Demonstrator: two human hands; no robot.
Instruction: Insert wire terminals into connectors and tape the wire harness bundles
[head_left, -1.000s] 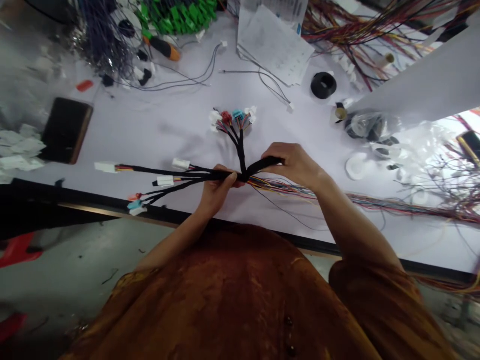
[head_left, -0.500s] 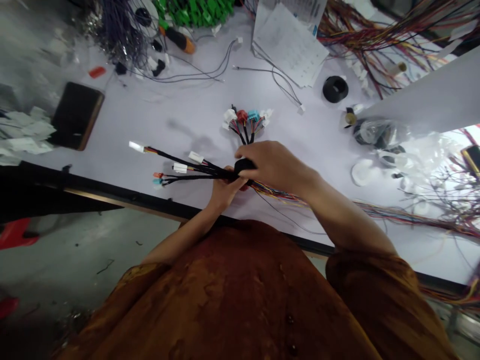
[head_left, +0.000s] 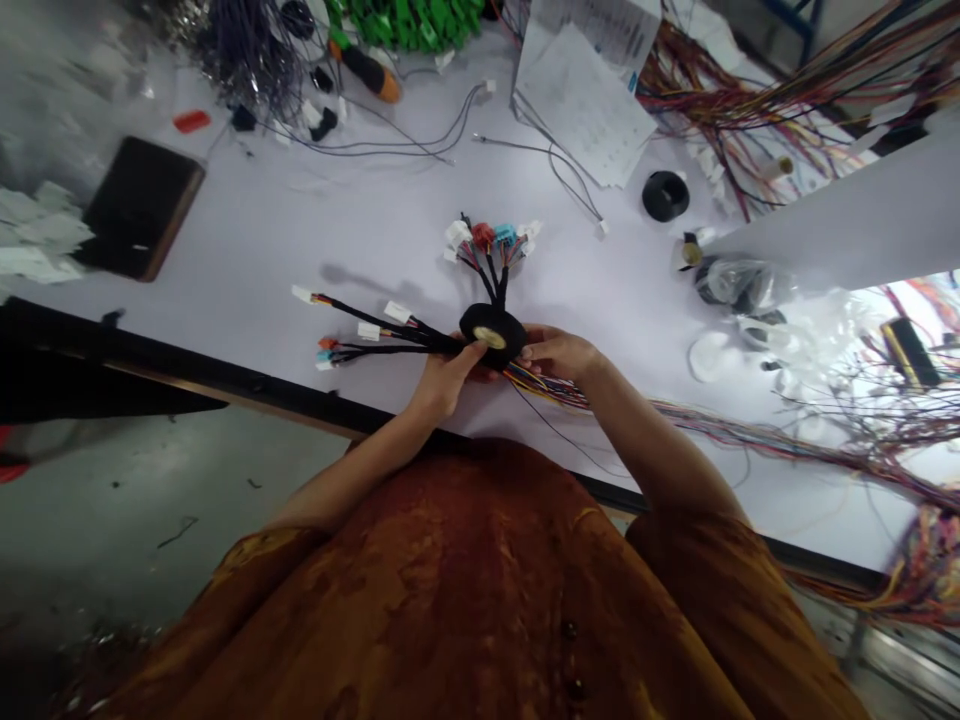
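Note:
My left hand (head_left: 439, 383) is closed round a wire harness (head_left: 420, 342), its thumb pressing on the pale core of a black tape roll (head_left: 510, 328). The roll lies against the harness and hides part of it. At the roll's right edge, my right hand (head_left: 562, 352) is closed with thumb and fingers on it; some fingertips are hidden behind. Black-wrapped branches with white, orange and blue connectors (head_left: 368, 331) point left. Another group of branches ends in white, red and blue connectors (head_left: 484, 236) above the roll. Loose coloured wires (head_left: 555, 390) run off to the right.
A dark phone-like slab (head_left: 142, 208) lies at left. Behind are an orange-handled screwdriver (head_left: 367, 72), green connectors (head_left: 416, 22) and papers (head_left: 586, 105). Another black tape roll (head_left: 665, 196) and plastic bags (head_left: 750, 285) are at right. The table's dark edge (head_left: 255, 384) runs before me.
My right hand has moved from over the top of the tape roll down to its right side. The roll now shows its flat face and pale core, under my left thumb.

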